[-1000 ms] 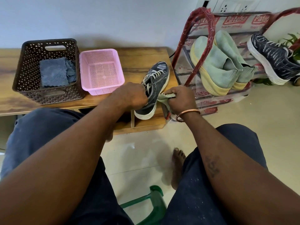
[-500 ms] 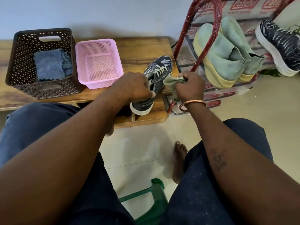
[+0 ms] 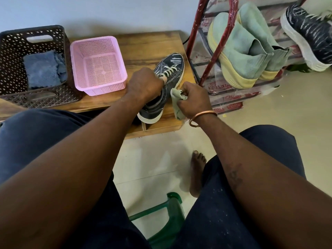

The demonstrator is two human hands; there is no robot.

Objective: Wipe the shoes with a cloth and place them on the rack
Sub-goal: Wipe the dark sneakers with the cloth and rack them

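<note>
The left hand [image 3: 143, 85], at centre frame, curls over the collar of a dark sneaker [image 3: 170, 71], fingers closed around its opening near the laces. The sneaker rests on the right end of the wooden worktop [image 3: 149, 44], its toe pointing to the upper right and its heel overhanging the near edge. The right hand [image 3: 195, 100] is closed in a fist around a bunched pale green cloth [image 3: 175, 99], which hangs down from the fist. The cloth sits just beside the sneaker's right side; whether it touches cannot be told. A copper bangle [image 3: 203, 116] circles the right wrist.

To the left on the worktop stand a pink basket [image 3: 100, 88] and, at the frame's left edge, a dark basket [image 3: 36, 97] holding a blue cloth [image 3: 43, 69]. At upper right a red-framed rack [image 3: 213, 42] carries a pair of green shoes [image 3: 242, 51] and a second dark sneaker [image 3: 309, 36].
</note>
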